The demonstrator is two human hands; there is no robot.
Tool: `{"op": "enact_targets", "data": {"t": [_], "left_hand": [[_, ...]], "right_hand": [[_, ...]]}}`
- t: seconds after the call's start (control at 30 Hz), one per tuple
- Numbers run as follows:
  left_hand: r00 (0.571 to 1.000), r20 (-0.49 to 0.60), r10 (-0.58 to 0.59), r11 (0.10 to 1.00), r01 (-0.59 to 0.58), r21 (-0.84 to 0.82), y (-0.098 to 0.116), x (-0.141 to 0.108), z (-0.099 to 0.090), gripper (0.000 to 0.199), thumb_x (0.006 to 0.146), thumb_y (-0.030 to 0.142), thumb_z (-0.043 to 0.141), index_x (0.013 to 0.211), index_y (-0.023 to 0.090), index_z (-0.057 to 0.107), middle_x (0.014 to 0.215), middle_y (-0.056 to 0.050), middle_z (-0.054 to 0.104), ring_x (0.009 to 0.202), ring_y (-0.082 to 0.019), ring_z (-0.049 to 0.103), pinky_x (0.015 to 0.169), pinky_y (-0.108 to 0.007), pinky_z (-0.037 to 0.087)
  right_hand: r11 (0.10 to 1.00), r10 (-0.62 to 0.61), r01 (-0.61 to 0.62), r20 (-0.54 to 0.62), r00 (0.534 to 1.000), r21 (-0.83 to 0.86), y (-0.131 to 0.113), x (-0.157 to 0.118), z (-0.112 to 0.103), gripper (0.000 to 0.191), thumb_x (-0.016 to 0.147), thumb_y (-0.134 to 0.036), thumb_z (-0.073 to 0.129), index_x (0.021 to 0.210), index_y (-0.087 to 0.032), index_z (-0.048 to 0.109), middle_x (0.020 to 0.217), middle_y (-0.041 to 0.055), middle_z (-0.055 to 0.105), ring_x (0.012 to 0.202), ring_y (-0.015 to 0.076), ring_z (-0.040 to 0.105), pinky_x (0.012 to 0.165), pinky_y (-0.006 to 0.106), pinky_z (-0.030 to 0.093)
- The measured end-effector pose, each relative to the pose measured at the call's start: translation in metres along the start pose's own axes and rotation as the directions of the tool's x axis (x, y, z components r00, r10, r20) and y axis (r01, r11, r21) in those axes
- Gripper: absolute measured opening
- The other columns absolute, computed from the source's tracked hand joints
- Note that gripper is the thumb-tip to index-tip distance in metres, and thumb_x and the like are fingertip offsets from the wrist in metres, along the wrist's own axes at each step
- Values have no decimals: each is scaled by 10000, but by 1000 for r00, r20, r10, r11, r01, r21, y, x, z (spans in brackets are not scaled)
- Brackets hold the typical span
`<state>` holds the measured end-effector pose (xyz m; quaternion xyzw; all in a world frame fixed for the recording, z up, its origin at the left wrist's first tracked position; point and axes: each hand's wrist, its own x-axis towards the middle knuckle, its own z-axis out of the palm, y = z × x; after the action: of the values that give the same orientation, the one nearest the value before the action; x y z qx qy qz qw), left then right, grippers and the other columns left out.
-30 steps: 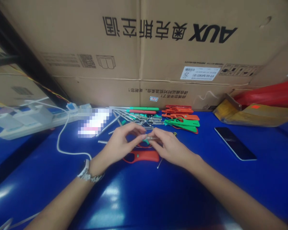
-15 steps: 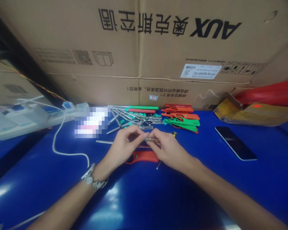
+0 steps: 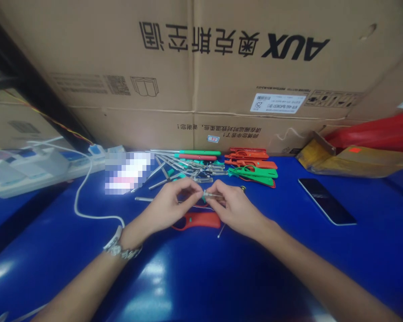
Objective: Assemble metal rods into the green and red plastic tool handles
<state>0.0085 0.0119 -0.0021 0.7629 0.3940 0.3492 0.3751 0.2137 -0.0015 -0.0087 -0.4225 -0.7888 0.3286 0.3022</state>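
Note:
My right hand [image 3: 237, 205] is closed, thumb and fingers pinching a small clear tube-like part [image 3: 212, 195] with a turquoise end. My left hand [image 3: 171, 201] also makes a pinch, its fingertips right at the turquoise end. What sits between those left fingertips is too small to make out. Below the hands lies an orange lighter shell half [image 3: 203, 220] on the blue table. A thin metal tube [image 3: 143, 199] pokes out beyond my left hand, and a thin rod [image 3: 220, 231] shows under my right.
Behind the hands lie metal tubes and clear parts [image 3: 188, 167] in a pile, with orange shells [image 3: 251, 154] and green shells [image 3: 255, 172] beside it. A phone [image 3: 327, 201] and an open carton [image 3: 356, 158] are at right; a power strip [image 3: 23, 181] and white cable [image 3: 97, 215] at left.
My left fingertips have drawn back slightly to the left, exposing more of the turquoise end. My right hand keeps its pinch. The view has shifted a little.

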Motion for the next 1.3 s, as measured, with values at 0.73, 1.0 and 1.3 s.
{"op": "enact_targets", "data": {"t": [0.73,1.0,1.3], "left_hand": [[970,133,-203,912,237,-334,-4,-1,-4,185,795,349,759,834,171,733,801,-33,745,729,-153,676,747,-322,582],[976,122,-179,922,209,-326,-5,-1,-3,167,786,338,768,810,174,752,785,-31,747,707,-146,677,733,-301,581],[995,101,-25,999,30,-42,-1,-3,0,149,852,299,684,804,174,750,775,-40,692,689,-151,625,628,-258,499]], "right_hand": [[1000,-25,25,15,1000,6,-4,-2,-3,62,939,-187,535,891,-206,570,899,24,704,822,159,665,724,289,506],[997,-66,67,36,997,-24,-5,-1,-6,108,952,-179,531,918,-199,632,874,7,709,779,135,655,697,259,475],[927,-109,176,209,972,-330,-7,1,-9,202,965,-113,485,958,-170,678,907,74,702,863,186,637,760,298,450]]}}
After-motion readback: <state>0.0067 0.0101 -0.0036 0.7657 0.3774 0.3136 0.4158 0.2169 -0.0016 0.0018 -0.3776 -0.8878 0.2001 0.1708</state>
